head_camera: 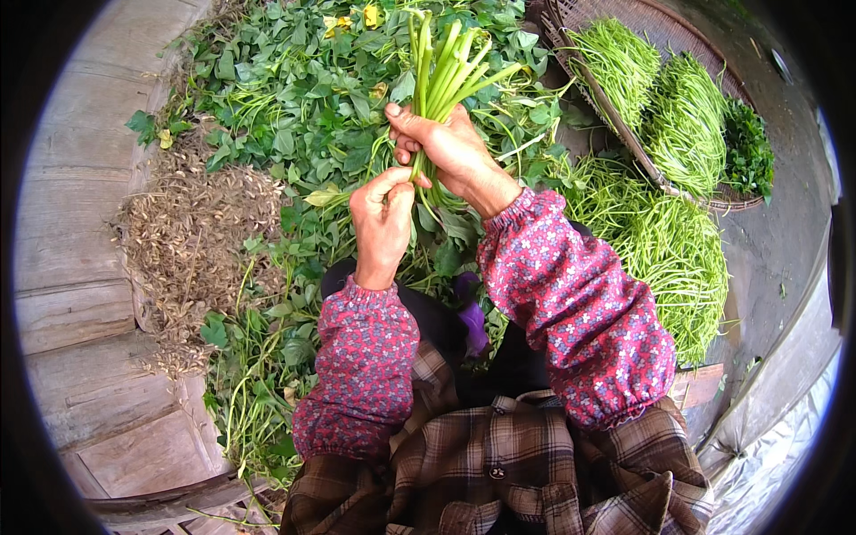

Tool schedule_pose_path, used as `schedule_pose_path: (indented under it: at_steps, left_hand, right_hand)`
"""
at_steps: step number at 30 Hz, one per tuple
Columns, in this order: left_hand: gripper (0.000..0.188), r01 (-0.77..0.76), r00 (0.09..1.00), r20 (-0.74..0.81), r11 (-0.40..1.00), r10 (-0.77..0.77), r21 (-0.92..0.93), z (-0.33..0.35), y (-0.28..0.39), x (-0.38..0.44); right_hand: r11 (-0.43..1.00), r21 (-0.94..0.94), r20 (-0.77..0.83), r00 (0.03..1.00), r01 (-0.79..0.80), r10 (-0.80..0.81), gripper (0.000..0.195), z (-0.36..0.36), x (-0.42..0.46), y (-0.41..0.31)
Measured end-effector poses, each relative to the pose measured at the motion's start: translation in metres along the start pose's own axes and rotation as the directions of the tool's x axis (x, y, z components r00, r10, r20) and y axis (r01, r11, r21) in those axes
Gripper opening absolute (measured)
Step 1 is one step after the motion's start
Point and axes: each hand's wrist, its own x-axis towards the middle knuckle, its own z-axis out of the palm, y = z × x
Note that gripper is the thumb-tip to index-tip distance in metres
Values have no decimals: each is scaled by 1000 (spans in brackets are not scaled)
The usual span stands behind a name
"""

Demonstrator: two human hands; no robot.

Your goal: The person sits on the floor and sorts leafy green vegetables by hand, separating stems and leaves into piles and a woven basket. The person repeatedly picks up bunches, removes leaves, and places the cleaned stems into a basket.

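Observation:
My right hand point(445, 144) is closed around a bundle of green leafy stems point(441, 73), whose pale cut ends point away from me. Just below it, my left hand point(384, 214) pinches a stem at the underside of the bundle between thumb and forefinger. Leaves hang beneath both hands. A broad heap of leafy green vines point(301, 100) lies on the ground before me and around my feet. To the right is a pile of thin bright green stems point(675, 261).
A round woven bamboo tray point(675, 27) at the upper right bears more stripped stems point(685, 120) and dark green leaves point(747, 144). Dry brown husks point(200, 234) lie at left beside wooden boards point(73, 227). A purple shoe point(473, 328) shows between my knees.

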Motion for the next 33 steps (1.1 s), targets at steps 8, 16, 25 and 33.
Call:
schedule_pose_path:
  at_steps: [8,16,25,33]
  left_hand:
    - [19,-12,1000,-13,996,13,92,-1,-1,-9]
    - [12,21,998,50,985,-30,173,-9,8,-8]
    - [11,-180,970,-179,982,166,-65,-2,10,-16]
    - [25,165,985,-30,975,-171,-146,-6,-11,-33]
  right_hand:
    - [996,74,-87,995,54,-48,15,-8,7,-2]
    - [999,29,-64,997,41,-39,18,-2,2,-3]
    - [997,73,-98,995,13,-6,18,1,0,-4]
    - [947,314,-120,992,71,-34,16,-13,10,-6]
